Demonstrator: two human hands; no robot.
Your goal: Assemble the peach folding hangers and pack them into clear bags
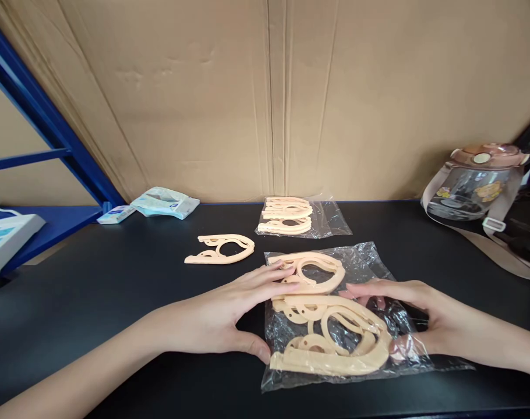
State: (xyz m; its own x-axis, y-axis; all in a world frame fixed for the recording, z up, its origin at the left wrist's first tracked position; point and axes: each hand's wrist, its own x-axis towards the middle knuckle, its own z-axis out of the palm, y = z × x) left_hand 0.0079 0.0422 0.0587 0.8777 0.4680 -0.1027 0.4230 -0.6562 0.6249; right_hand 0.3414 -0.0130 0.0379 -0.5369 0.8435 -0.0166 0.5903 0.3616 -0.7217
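Several cream folding hangers [335,364] lie folded in a clear plastic bag [374,259] close in front of me. My left hand [212,314] reaches to the bag's left side. Its stretched fingers rest on the upper hanger, and the thumb, spread apart, touches near the end of the lower one. From the right, my right hand [416,317] grips the bag around the hangers' curved end. Clear film covers its thumb and some fingertips; whether they are inside the bag I cannot tell. A loose folding hanger [230,259] lies beyond my left hand.
Behind, a second clear bag [330,218] holds more hangers. A tissue pack [164,203] and a small packet [115,215] lie at the back left, near a blue metal frame [84,169]. A strapped water bottle [470,192] stands at the right. Cardboard [195,105] walls the back.
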